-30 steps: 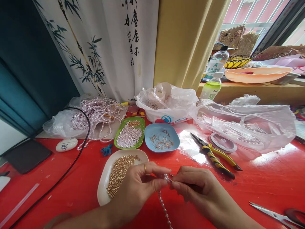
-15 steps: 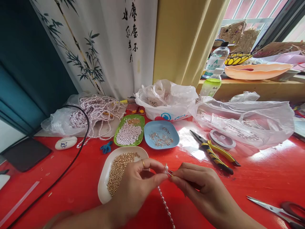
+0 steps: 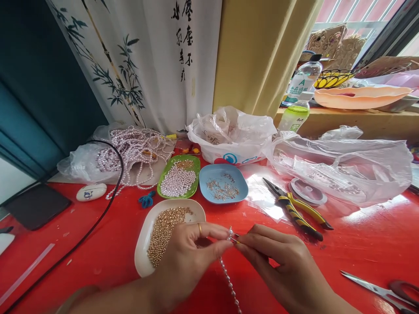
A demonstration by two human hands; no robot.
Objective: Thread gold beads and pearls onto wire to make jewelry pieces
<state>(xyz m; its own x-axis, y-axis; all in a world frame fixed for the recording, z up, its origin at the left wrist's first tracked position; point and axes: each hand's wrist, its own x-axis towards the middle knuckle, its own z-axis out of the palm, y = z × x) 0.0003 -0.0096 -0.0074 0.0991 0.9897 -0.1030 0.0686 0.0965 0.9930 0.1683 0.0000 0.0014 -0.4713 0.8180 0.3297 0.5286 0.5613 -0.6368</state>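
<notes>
A strand of pearl beads hangs from the fingertips of my left hand, which pinches its top end between thumb and index finger. My right hand is closed in a pinch on a thin metal piece whose tips touch the top bead; most of it is hidden by the fingers, so its kind is unclear. Left of my hands lies a cream dish of gold beads, partly covered by my left hand. Behind it, a green dish holds white and gold beads; a blue dish holds small metal bits.
Pliers and a spool lie at the right, scissors nearer me. Plastic bags stand at the back. Bundled pearl strands and a black cable are on the left, beside a white oval case.
The whole view has shifted slightly. Both hands keep their pinch at the strand's top, with hardly any movement between them.
</notes>
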